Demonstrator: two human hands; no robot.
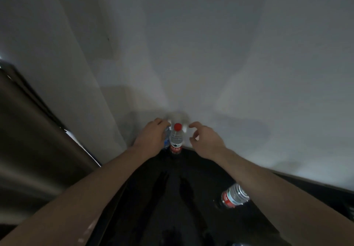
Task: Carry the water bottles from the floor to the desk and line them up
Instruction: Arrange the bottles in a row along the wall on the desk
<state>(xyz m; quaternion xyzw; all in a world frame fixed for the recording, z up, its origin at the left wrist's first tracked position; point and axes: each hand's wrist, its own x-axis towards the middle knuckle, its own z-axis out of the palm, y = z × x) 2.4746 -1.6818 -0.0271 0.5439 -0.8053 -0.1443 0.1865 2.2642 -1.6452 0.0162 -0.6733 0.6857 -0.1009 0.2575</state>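
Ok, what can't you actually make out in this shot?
- Head view: the blue-labelled bottle is mostly hidden behind the left hand.
- The lying bottle has its cap end lost in the dark.
- A bottle at the bottom edge is cut off.
- Label text: too blurred.

Dark desk surface (172,198) fills lower centre, running away from the viewer to a wall (210,54) behind. Upright water bottle (175,140) stands at the desk's far edge, close against the wall. Left hand (151,138) sits just left of it, with a second bottle (167,136) mostly hidden between hand and upright bottle; contact between the two bottles cannot be told. Right hand (206,140) is just right of the upright bottle, fingers near its cap, apart from it. A third bottle (234,196) lies on its side on the desk, nearer the viewer, right of centre, partly under the right forearm. Curtain (28,140) hangs at far left.
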